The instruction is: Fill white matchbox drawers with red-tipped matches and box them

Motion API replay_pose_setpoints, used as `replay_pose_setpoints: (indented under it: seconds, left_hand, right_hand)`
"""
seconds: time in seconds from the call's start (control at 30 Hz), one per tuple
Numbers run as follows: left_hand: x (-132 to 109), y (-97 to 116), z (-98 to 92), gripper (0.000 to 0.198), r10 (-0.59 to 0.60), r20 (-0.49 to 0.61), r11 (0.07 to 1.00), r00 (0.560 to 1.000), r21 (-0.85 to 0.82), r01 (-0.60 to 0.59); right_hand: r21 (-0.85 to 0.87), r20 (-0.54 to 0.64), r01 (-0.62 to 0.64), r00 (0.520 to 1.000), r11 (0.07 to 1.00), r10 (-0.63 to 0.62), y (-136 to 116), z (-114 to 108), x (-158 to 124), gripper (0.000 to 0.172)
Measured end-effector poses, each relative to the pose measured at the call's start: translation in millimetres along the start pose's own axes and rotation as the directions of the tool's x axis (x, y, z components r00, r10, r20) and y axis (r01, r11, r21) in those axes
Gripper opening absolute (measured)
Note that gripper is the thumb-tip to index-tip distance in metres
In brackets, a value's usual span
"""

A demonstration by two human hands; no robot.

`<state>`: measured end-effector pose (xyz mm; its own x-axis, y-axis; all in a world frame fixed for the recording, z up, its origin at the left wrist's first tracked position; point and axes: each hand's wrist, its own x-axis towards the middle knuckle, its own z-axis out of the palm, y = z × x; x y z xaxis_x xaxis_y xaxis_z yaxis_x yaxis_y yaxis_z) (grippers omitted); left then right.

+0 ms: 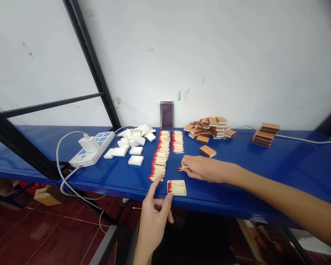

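Note:
My right hand (200, 168) pinches a few red-tipped matches (183, 168) just above the blue shelf. Below it, at the front edge, lies a white matchbox tray (177, 194) partly filled with matches. My left hand (157, 217) has its index finger and thumb spread apart, the thumb close to the tray's lower left corner; whether it touches is hard to tell. The index fingertip is at the near end of a long row of matches (161, 151). A shorter row of matches (177, 142) lies to the right of that row.
White empty trays (136, 151) are heaped on the left, near a white power strip (92, 149) with cables. Brown matchbox sleeves (209, 127) form a pile at the right. Farther right stand stacked matchboxes (264, 135). A dark blurred panel (167, 115) leans on the wall.

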<state>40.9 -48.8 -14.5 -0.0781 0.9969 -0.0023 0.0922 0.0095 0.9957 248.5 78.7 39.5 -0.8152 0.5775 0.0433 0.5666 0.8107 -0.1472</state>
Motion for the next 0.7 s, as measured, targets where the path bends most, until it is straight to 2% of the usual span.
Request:
replay_pose_setpoints:
  seconds: [0.1, 0.17, 0.3, 0.4, 0.53, 0.7]
  left_hand:
    - [6.7, 1.4, -5.5, 0.081, -0.103, 0.109, 0.995, 0.989, 0.027, 0.1]
    - [9.8, -0.2, -7.4, 0.079, -0.121, 0.139, 0.992, 0.983, 0.049, 0.115]
    - [10.4, -0.8, -5.5, 0.066, -0.091, 0.108, 0.992, 0.99, 0.095, 0.081]
    - [9.3, 0.7, -3.5, 0.061, -0.085, 0.094, 0.992, 0.992, 0.104, 0.075]
    - [8.5, 0.5, -3.2, 0.058, -0.083, 0.089, 0.992, 0.993, 0.098, 0.074]
    - [9.0, -1.9, -3.6, 0.057, -0.085, 0.09, 0.994, 0.992, 0.081, 0.078]
  right_hand:
    - [0.076, -0.006, 0.009, 1.0, 0.997, -0.009, -3.4, -5.9, -0.2, 0.017]
    - [0.143, -0.001, 0.016, 1.0, 0.99, -0.016, -12.4, -12.9, -0.5, 0.016]
    - [0.215, 0.045, 0.047, 0.997, 0.975, -0.058, -39.4, -25.7, -1.2, 0.017]
    - [0.189, 0.118, 0.089, 0.987, 0.978, -0.113, -51.7, -29.8, -0.8, 0.017]
    - [0.136, 0.141, 0.086, 0.984, 0.987, -0.105, -51.5, -31.3, 3.4, 0.017]
    - [0.252, 0.104, 0.091, 0.987, 0.963, -0.121, -47.8, -32.3, 9.1, 0.018]
